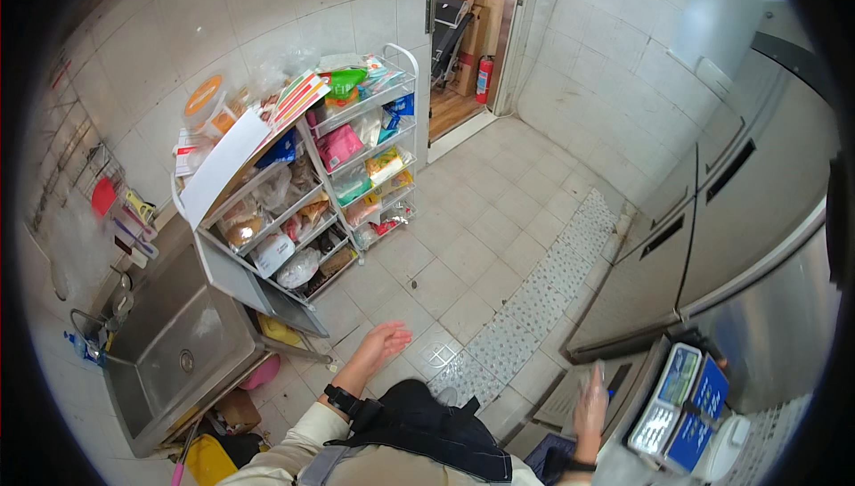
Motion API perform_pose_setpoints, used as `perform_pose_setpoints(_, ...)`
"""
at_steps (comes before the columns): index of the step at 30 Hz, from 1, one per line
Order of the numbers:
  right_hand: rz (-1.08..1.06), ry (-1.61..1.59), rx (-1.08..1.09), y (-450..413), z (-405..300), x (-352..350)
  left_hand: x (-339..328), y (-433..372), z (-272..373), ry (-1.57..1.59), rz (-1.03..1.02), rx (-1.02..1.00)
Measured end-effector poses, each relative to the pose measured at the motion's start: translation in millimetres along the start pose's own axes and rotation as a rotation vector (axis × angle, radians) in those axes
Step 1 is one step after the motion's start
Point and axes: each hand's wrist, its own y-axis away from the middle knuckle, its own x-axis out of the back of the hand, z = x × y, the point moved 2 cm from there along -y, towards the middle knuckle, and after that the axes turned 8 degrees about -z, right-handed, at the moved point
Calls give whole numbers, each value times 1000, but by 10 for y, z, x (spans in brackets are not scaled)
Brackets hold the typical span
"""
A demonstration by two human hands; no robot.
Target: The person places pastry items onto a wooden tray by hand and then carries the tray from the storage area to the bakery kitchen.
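Note:
My left hand [385, 344] is held out over the tiled floor [467, 252], empty, with its fingers loosely extended. A black band [342, 400] is strapped round that wrist. My right hand [590, 400] is seen edge-on beside the front of a metal cabinet [618, 386], its fingers stretched out. A clear film, seemingly a thin plastic glove, covers it, and nothing else shows in its grasp. Just right of this hand, a digital scale [674, 376] and a blue printed box [698, 412] lie on the counter.
A stainless steel sink [194, 332] stands at left. Beyond it are rolling shelf racks [314, 152] packed with bagged goods. At right rises a large steel refrigerator [701, 232]. An open doorway [461, 105] at the back shows a red fire extinguisher [484, 78].

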Motion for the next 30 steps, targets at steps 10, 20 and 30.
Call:
perform_pose_setpoints(10, -300, 219, 173, -3688, 146, -845, -59, -2201, 1218, -90, 198, 18)
perform_pose_setpoints(20, -232, 33, -262, -5855, 753, -443, -1563, -5505, 3673, -481, -358, -100)
perform_pose_setpoints(30, -437, 214, -121, -9667, 1195, -1042, -1784, -7740, 5091, -473, -285, -61)
